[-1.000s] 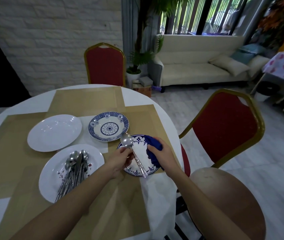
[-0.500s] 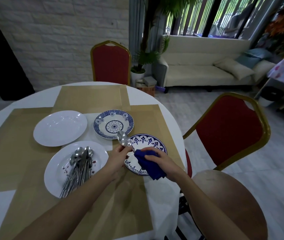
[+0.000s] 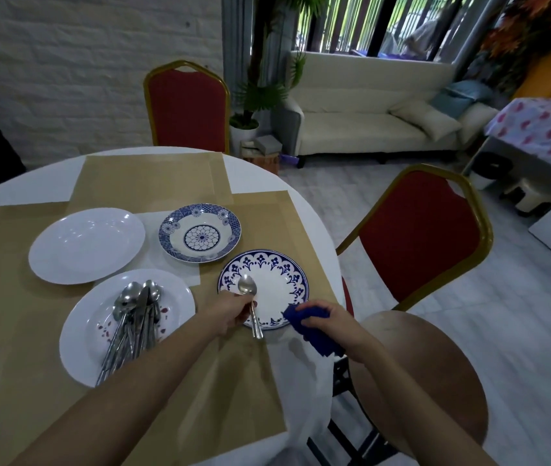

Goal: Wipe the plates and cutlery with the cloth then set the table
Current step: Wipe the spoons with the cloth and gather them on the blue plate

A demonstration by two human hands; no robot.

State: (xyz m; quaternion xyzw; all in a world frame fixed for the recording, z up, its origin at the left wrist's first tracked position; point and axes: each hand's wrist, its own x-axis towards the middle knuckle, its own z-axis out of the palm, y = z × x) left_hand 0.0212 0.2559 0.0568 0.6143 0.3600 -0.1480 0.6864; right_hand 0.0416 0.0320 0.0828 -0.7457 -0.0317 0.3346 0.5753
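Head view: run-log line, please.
left hand: holds spoon over nearer blue-rimmed plate | right hand: grips blue cloth, apart from spoon | cutlery pile: on speckled white plate

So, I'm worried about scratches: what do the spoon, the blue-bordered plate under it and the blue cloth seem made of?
Spoon: polished metal, probably stainless steel; silvery, with bright reflections. Plate: likely glazed ceramic, from its glossy white centre and blue pattern, though melamine is possible. Cloth: soft matt fabric, perhaps microfibre; it bunches into folds in the right hand.
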